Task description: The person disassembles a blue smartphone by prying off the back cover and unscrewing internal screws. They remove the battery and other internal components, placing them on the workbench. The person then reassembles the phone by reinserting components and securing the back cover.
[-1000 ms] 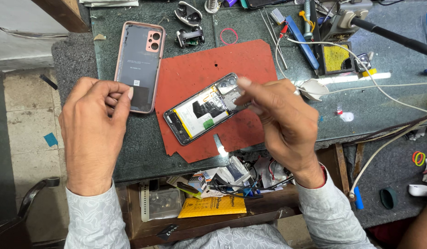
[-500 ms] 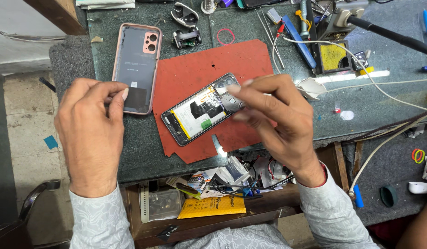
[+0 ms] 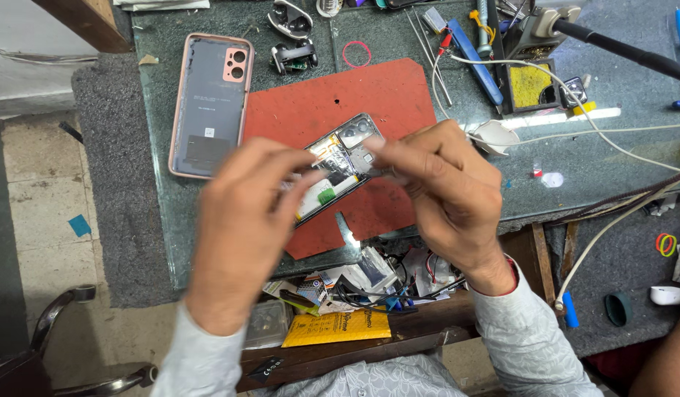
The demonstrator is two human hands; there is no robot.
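Note:
An opened phone (image 3: 338, 167) with its insides showing lies slantwise on a red mat (image 3: 318, 103). My left hand (image 3: 244, 220), blurred by motion, covers the phone's lower end, with thumb and fingers closing on its edges. The fingers of my right hand (image 3: 443, 187) are pinched together at the phone's camera end, apparently on a thin tool, though blur hides its tip. The phone's pink-rimmed back cover (image 3: 207, 103) lies flat to the left of the mat, apart from both hands.
Tweezers, screwdrivers and a blue tool (image 3: 472, 51) lie at the back right beside a soldering stand (image 3: 531, 81). White cables (image 3: 612, 136) cross the right side. A cluttered open drawer (image 3: 354, 287) sits below the table edge. A chair arm (image 3: 60, 309) is at the lower left.
My left hand has moved right from the table's left side onto the phone's lower end. My right hand has stayed pinched at the camera end. The view has shifted slightly.

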